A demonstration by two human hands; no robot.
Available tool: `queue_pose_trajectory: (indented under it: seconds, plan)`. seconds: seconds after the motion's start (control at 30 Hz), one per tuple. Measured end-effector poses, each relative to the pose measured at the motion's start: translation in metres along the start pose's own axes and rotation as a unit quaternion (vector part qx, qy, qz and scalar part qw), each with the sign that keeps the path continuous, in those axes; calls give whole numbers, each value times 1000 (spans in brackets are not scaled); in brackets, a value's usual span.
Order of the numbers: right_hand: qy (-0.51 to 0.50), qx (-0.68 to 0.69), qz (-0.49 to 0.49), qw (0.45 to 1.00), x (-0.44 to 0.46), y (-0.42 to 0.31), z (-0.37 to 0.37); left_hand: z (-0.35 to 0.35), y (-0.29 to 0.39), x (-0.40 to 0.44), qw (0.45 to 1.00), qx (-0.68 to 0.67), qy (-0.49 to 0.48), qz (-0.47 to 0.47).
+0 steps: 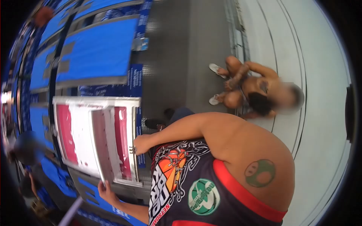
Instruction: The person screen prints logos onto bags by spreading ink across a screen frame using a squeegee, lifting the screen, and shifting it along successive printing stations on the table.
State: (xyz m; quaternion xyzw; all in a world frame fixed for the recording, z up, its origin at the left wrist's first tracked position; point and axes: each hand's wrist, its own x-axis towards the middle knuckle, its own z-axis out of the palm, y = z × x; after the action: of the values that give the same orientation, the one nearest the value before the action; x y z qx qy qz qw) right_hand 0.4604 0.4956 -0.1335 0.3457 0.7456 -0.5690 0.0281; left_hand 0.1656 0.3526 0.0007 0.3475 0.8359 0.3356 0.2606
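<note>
A screen-printing frame (94, 101) with a pale border lies before me. Its pink mesh (120, 128) is smeared with white ink (78, 130). Across the inside of the frame leans a long squeegee (103, 145). My left hand (107, 193) is closed with its fingertips at the squeegee's lower end. On the near edge of the frame rests my right hand (141, 144), a ring on one finger and the fingers curled at the border. What those fingers grip underneath is partly hidden.
Blue printing pallets (98, 49) stand beyond the frame. Someone sits (252, 83) against the white wall (320, 56), feet in flip-flops on the grey floor (169, 45). Another person, blurred (30, 148), is at far left. A pale blade-like object (71, 211) shows at the bottom.
</note>
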Motion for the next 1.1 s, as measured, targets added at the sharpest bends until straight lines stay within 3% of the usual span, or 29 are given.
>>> queue_pose_trajectory:
  seconds: [0.03, 0.13, 0.17, 0.27, 0.43, 0.5, 0.63, 0.9, 1.0, 1.07, 1.1]
  plan:
    - [18, 13, 12, 1000, -8, 2, -10, 0, 4, -1, 1000, 13, -17, 3]
    - [-53, -23, -39, 998, -34, -16, -56, -1, 19, 1, 997, 70, -34, -7]
    - [7, 32, -78, 996, -27, 0, -50, -4, 16, 4, 996, 71, -58, -3]
    - [2, 274, -85, 958, -47, 7, -85, -15, 12, 15, 990, 97, -98, 0]
    - [90, 551, -192, 807, -100, 27, -132, -15, 17, 19, 986, 117, -122, -7]
    - [64, 707, -180, 681, -127, 33, -155, -14, 16, 20, 986, 113, -121, -7]
    - [167, 734, -270, 601, -158, 57, -178, -19, 5, 26, 986, 91, -137, 16]
    - [267, 702, -281, 597, -174, 54, -191, -25, 10, 30, 982, 75, -170, -31]
    - [261, 713, -329, 562, -178, 48, -188, -20, 10, 26, 986, 88, -142, -24]
    - [165, 757, -402, 489, -169, 58, -188, -21, 7, 27, 988, 68, -132, -33]
    - [156, 775, -383, 477, -174, 50, -193, -20, 10, 26, 988, 93, -121, -27]
